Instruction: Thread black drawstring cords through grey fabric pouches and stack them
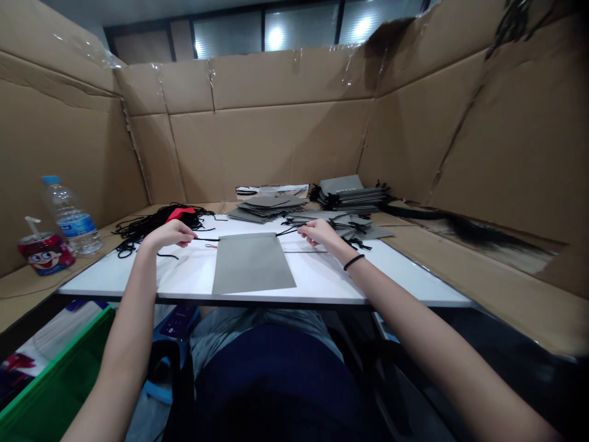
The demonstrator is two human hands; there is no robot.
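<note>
1. Working inside a booth of taped cardboard walls (276, 147), you sit at a white table (405, 279), with a green bin (55, 380) low on your left, below the table's edge.

2. Toward the far side of the table lie a low stack of grey sheets (267, 209) and a taller stack of grey sheets (352, 196), with black cords trailing from them. To the far left are a tangle of black cord (156, 224) with a red piece (180, 213) on it, a plastic water bottle (71, 215) and a red can (46, 253).

3. A single grey sheet (252, 264) lies flat in front of you, near the table's front edge. It looks thin, light and soft, so it will probably slide or crease easily; a flat palm on its middle would likely steady it best.

4. A thin black cord (205, 239) reaches out from both sides of the sheet's top edge; you cannot tell whether it passes through a hem. It looks limp, so take hold close to its ends.

5. Your left hand (170, 234) and right hand (322, 233) stand well apart, the fingers of each pinched together on the cord on either side of the sheet.
</note>
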